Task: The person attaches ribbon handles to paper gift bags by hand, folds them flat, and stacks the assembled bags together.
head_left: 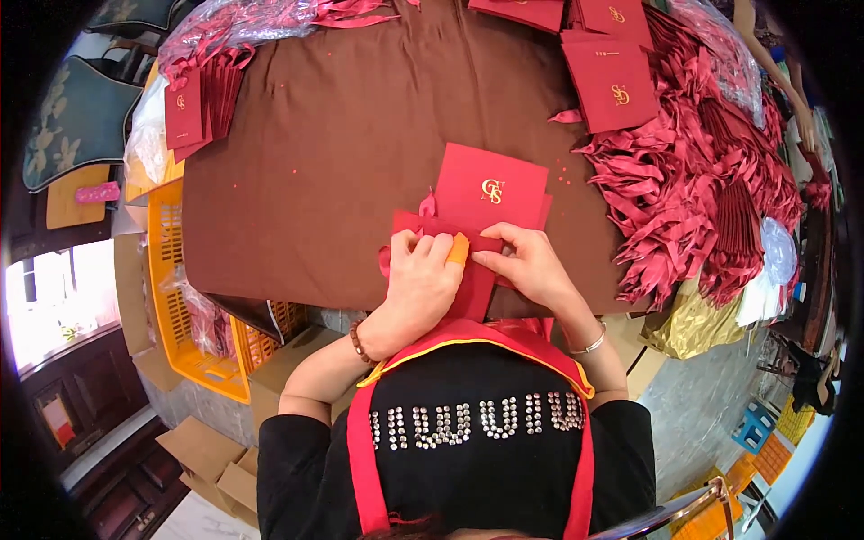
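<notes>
Close to the near edge of the table, both my hands are on a dark red paper gift bag [472,292] with ribbon. My left hand [421,281], an orange finger cover on one finger, is closed over its left part with fingers curled. My right hand [533,263] pinches its upper right edge between thumb and fingers. Just beyond them lies a flat red gift bag [486,171] with a gold emblem, partly covered by the held one. A loop of red ribbon [427,205] sticks up beside my left hand. What lies under my fingers is hidden.
The table wears a brown cloth [360,117]. At the right lies a large heap of red ribbons [652,189], with a stack of flat red bags [610,85] by it. More red bags [200,108] stand at the far left. A yellow plastic crate [171,297] sits left of the table.
</notes>
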A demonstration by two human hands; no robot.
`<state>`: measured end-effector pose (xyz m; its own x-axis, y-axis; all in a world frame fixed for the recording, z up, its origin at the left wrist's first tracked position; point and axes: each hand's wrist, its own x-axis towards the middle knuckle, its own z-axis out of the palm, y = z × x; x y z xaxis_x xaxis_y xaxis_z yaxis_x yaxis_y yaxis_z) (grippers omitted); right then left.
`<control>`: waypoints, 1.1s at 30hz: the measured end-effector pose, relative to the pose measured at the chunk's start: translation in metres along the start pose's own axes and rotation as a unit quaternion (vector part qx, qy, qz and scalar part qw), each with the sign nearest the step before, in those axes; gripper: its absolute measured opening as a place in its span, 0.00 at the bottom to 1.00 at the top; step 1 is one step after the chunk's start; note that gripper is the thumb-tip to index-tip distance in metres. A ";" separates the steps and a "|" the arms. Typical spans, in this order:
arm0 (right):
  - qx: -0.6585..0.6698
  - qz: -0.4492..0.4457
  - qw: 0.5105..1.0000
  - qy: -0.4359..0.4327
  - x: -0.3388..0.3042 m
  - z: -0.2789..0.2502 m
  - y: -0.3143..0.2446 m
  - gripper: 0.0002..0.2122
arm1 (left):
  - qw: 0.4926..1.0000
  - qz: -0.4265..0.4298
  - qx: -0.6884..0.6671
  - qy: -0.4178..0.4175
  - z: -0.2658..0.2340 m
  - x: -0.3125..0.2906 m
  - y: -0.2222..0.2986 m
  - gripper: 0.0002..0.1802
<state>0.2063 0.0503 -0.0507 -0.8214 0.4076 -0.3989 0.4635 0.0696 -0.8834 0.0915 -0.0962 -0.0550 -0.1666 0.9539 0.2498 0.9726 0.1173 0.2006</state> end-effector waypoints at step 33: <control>-0.122 -0.246 0.961 0.033 -0.018 0.017 -0.006 0.07 | 0.896 -0.065 -0.279 -0.340 -0.047 0.054 -0.058 0.05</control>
<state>0.2122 0.0275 -0.0421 -0.9423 0.3263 0.0754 0.0951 0.4764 -0.8741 0.0184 -0.0639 -0.0089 0.0482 0.9124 -0.4064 0.6878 0.2647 0.6759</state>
